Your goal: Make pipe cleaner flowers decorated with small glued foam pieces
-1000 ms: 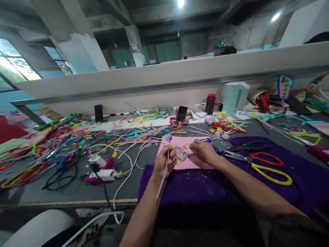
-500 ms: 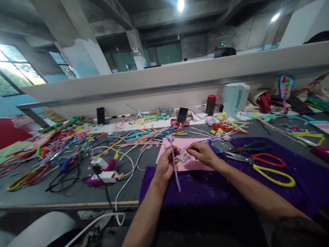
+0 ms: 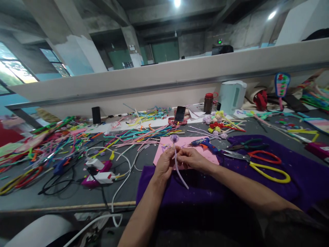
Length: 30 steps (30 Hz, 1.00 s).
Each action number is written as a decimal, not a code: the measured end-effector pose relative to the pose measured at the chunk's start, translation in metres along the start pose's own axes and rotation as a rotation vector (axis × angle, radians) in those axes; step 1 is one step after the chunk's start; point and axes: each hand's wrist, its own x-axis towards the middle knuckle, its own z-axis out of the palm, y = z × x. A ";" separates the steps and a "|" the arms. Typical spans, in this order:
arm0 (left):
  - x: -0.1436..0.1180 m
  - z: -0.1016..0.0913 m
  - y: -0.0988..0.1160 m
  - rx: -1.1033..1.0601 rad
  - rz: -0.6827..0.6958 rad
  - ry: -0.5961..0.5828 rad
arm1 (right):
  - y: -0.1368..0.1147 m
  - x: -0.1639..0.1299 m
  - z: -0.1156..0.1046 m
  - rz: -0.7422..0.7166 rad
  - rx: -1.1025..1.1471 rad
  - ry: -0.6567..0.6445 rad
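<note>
My left hand (image 3: 166, 163) grips a lilac pipe-cleaner stem (image 3: 180, 173) topped with a small purple flower head (image 3: 174, 138). My right hand (image 3: 191, 159) has closed against the same stem just beside the left, fingers pinched near it. Both hands hover over a pink sheet (image 3: 203, 145) that lies on a purple cloth (image 3: 205, 187). A blue glue gun (image 3: 205, 143) rests on the sheet's far right part.
Yellow-and-red scissors (image 3: 267, 164) and dark pliers (image 3: 244, 145) lie on the cloth to the right. Heaps of coloured pipe cleaners (image 3: 64, 144) cover the left table, with a power strip and white cables (image 3: 102, 173). A phone (image 3: 180, 114), jar (image 3: 208, 102) and kettle (image 3: 231, 94) stand behind.
My right hand left the small pieces on the pink sheet and came over to the stem. The left hand tipped the stem so its lower end swings right.
</note>
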 end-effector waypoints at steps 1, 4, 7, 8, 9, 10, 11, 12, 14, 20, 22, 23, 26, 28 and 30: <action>0.000 0.000 0.000 0.007 -0.005 -0.009 | 0.000 0.000 0.000 0.003 -0.010 0.004; 0.001 0.000 0.000 0.023 -0.004 -0.034 | -0.001 -0.001 0.000 0.017 -0.043 -0.006; 0.003 0.001 -0.001 0.053 -0.011 -0.033 | -0.002 -0.001 0.001 0.045 -0.053 -0.039; 0.003 0.001 -0.001 0.068 -0.017 -0.034 | -0.002 -0.001 0.001 0.052 -0.049 -0.052; 0.004 0.002 -0.001 0.086 -0.011 -0.024 | -0.003 -0.001 0.001 0.057 -0.043 -0.058; 0.003 0.002 -0.001 0.105 -0.009 -0.028 | -0.004 -0.001 0.000 0.061 -0.041 -0.064; 0.003 0.002 0.000 0.120 -0.006 -0.031 | -0.005 -0.002 0.000 0.068 -0.041 -0.074; 0.003 0.001 0.000 0.132 -0.006 -0.024 | -0.006 -0.003 -0.001 0.075 -0.044 -0.086; 0.002 0.000 0.002 0.138 -0.003 0.003 | -0.009 -0.005 -0.002 0.091 -0.057 -0.115; 0.000 -0.001 0.008 0.065 0.015 0.072 | -0.013 -0.010 -0.005 0.094 -0.135 -0.197; 0.000 -0.001 0.011 -0.005 0.028 0.091 | -0.012 -0.009 -0.009 0.087 -0.236 -0.205; 0.001 -0.001 0.012 -0.043 0.040 0.101 | -0.012 -0.009 -0.011 0.073 -0.313 -0.189; 0.002 -0.005 0.016 -0.145 0.100 0.126 | -0.010 -0.007 -0.022 -0.039 -0.616 -0.075; 0.003 -0.009 0.019 -0.215 0.141 0.134 | -0.010 -0.006 -0.032 -0.135 -0.800 -0.003; 0.003 -0.012 0.022 -0.281 0.161 0.139 | -0.009 -0.005 -0.042 -0.166 -0.891 0.039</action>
